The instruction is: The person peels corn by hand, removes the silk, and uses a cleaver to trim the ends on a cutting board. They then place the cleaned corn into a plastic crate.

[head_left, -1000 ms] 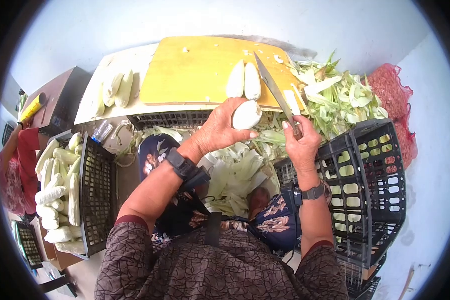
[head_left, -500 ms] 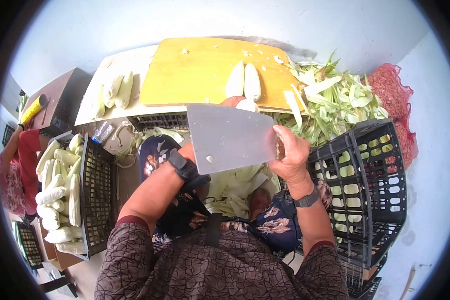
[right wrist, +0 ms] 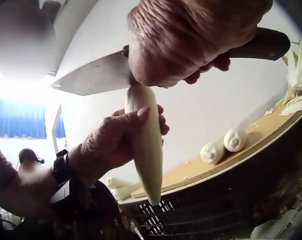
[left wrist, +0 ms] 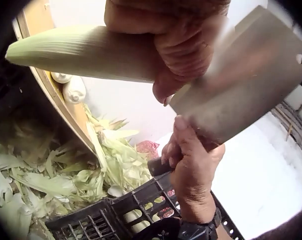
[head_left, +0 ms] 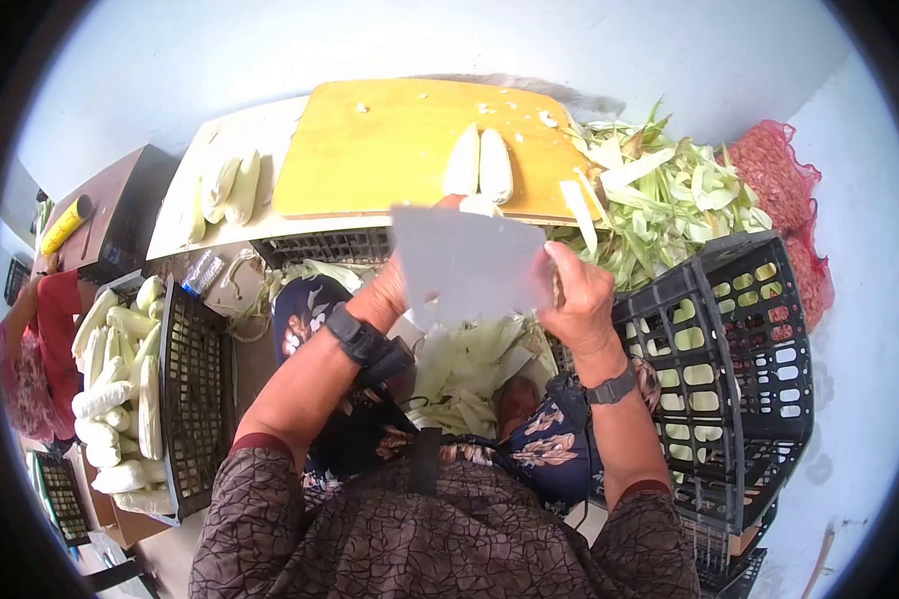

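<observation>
My left hand (right wrist: 108, 135) grips an ear of corn (right wrist: 149, 150) in pale inner husk, fingers wrapped round its thick part. The ear's tapered end points down in the right wrist view. In my right hand (head_left: 581, 299) is the dark handle of a broad cleaver (head_left: 469, 265). The blade lies across the ear's blunt end, close against it in the right wrist view. From the head, the blade hides most of the left hand and the held ear. Two trimmed ears (head_left: 494, 168) lie side by side on the yellow board (head_left: 370, 150), just beyond the hands.
More ears (head_left: 238, 188) lie on the pale tabletop (head_left: 185, 210) at left. A black crate (head_left: 195, 399) full of ears stands left; another crate (head_left: 739, 399) is at right. Stripped husks (head_left: 659, 190) heap beside the board, near a red mesh sack (head_left: 774, 175). Another person's arm (head_left: 20, 309) shows far left.
The right hand has turned the cleaver from upright beside the ear to flat across it, over the left hand. In the last half second the blade has shifted slightly.
</observation>
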{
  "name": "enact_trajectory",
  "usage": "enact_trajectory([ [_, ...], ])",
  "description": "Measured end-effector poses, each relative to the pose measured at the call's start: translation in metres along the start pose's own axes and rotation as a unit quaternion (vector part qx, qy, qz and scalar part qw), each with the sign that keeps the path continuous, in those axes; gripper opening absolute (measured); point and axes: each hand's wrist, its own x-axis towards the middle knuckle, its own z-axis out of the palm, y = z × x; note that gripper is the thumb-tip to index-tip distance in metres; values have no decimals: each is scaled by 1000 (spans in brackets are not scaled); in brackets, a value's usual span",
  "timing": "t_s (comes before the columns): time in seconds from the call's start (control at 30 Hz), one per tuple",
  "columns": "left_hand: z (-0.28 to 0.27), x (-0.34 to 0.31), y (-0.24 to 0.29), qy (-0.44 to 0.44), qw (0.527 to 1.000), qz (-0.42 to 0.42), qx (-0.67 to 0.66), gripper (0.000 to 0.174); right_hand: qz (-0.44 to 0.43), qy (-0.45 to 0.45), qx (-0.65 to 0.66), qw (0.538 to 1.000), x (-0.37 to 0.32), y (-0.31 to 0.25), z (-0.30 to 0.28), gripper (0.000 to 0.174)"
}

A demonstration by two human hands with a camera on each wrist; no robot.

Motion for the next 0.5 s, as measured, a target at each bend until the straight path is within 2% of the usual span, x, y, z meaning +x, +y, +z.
enact_trajectory([
  [0.1, -8, 4, -1, -15, 995, 71, 69, 55, 247, -50, -104, 962, -2, 25, 8, 20],
  [0.13, -7, 3, 1, -12, 994, 57, 89, 55, 319, -59, -127, 937, -2, 35, 9, 16],
  [0.17, -6, 1, 3, -18, 999, -2, 39, 54, 378, -29, -96, 920, -1, 42, 8, 20],
  [0.2, -5, 2, 6, -17, 998, -59, -13, 53, 372, -28, -99, 922, 1, 46, 7, 20],
  [0.27, -8, 5, 11, -2, 997, -63, -39, 51, 463, 43, 17, 885, 0, 58, 10, 21],
  [0.33, -10, 3, 10, -2, 995, -74, -60, 49, 484, 35, 41, 874, 3, 63, 13, 20],
  [0.4, -9, 4, 7, 55, 968, -121, -213, 50, 597, 48, 218, 770, 9, 59, 11, 21],
  [0.5, -14, 5, 7, 72, 949, -128, -280, 50, 618, 86, 254, 739, 5, 75, 27, 19],
])
